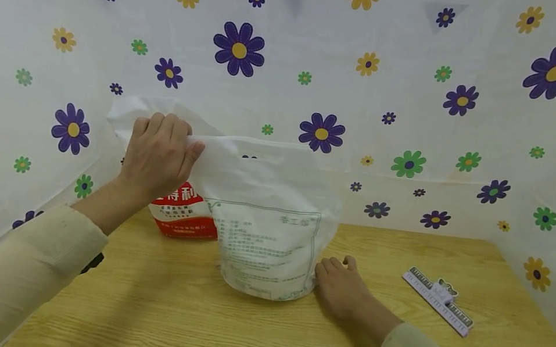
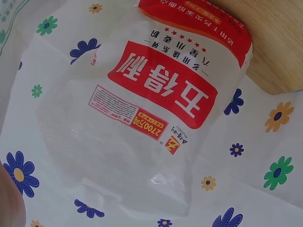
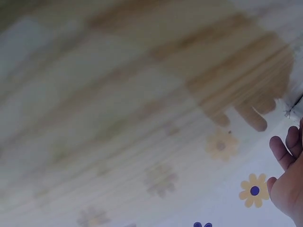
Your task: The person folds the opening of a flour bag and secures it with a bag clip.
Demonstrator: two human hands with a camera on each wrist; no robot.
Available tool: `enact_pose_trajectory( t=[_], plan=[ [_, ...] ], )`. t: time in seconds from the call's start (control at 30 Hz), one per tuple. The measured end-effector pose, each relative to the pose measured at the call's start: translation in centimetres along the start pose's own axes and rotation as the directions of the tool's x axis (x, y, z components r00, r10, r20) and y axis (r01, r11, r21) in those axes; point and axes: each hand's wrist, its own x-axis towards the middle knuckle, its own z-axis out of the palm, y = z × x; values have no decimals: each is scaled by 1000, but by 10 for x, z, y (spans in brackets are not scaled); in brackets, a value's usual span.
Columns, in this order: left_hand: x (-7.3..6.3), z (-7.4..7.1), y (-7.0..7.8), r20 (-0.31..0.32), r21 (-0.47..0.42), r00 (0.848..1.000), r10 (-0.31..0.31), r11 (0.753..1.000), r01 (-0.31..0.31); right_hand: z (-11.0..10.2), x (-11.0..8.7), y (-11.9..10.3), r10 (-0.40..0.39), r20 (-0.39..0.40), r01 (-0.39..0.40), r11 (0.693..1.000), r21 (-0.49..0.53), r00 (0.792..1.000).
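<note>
A white plastic bag (image 1: 269,242) with green print stands on the table, bulging at its bottom. My left hand (image 1: 160,146) grips the upper left part of this bag, thumb toward the right. At the lower right side of the bag, the fingers of my right hand (image 1: 343,290) touch it, loosely bent; the right wrist view shows that hand (image 3: 289,184) at its edge. Behind and left of the bag stands a red and white flour bag (image 1: 186,220), partly hidden by my left hand. The left wrist view shows the flour bag's printed front (image 2: 165,85) upside down.
To the right on the wooden table (image 1: 174,318) lies a long pale clip (image 1: 437,300) with a piano-key pattern. A white cloth backdrop (image 1: 404,96) with coloured flowers surrounds the table at the back and sides.
</note>
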Motion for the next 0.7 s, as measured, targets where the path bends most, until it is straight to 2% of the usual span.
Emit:
enact_pose_trajectory(
  t=[0.3,0.7],
  plan=[
    [3,4,5,-12,-50,1000,29,998,-29,-5,-8,9,-6,-13,6,999,33,1000],
    [12,8,22,-13,-65,999,50,997,-51,-2,-19,23,24,-12,-23,999,37,1000]
  ],
)
